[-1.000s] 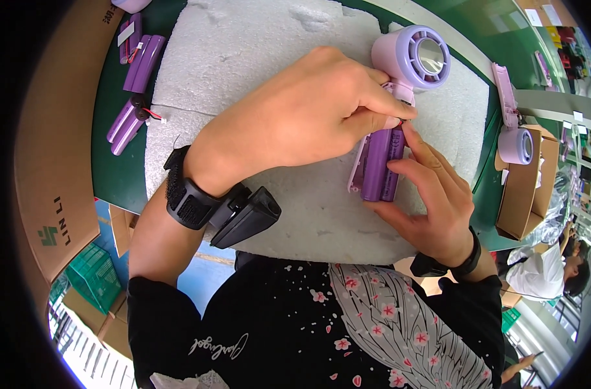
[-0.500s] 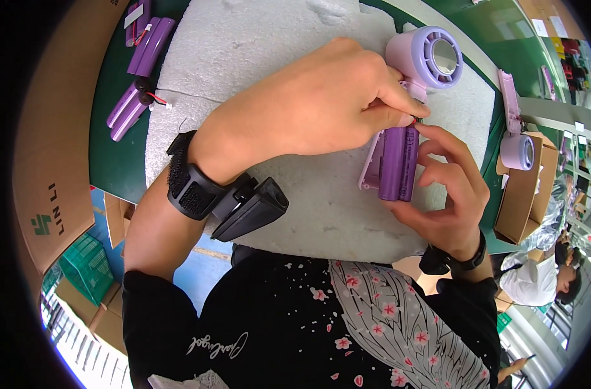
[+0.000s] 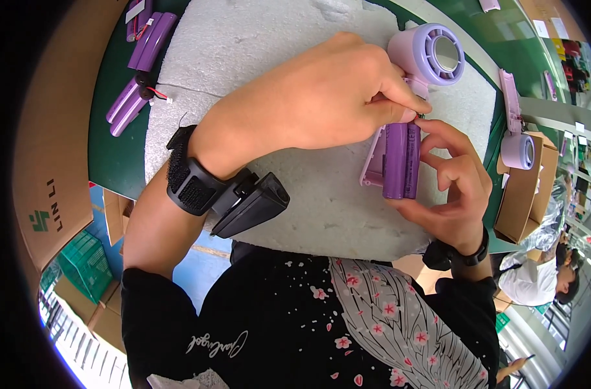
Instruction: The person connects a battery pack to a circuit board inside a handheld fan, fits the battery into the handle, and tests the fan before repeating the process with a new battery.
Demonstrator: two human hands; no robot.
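A lilac handheld fan with its round head (image 3: 430, 55) lies on the foam pad (image 3: 295, 201), its handle shell (image 3: 374, 162) open. At that handle is a purple two-cell battery pack (image 3: 401, 162). My right hand (image 3: 461, 185) holds the pack lengthwise, thumb at its near end and index finger at its far end. Reaching across from the left, my left hand (image 3: 334, 94) is closed in a pinch at the pack's far end, beside the fan's neck. A tiny dark bit shows at those fingertips; what they pinch is mostly hidden.
More purple battery packs (image 3: 128, 107) with leads lie on the green tabletop (image 3: 110, 165) at left. At right are a lilac shell half (image 3: 510, 97), another fan head (image 3: 517, 152) and an open cardboard box (image 3: 524, 194). A large carton (image 3: 55, 129) stands far left.
The battery pack and fan have shifted very slightly to the right and away. A bit of red that showed at my left fingertips is now hidden. Both hands keep their hold.
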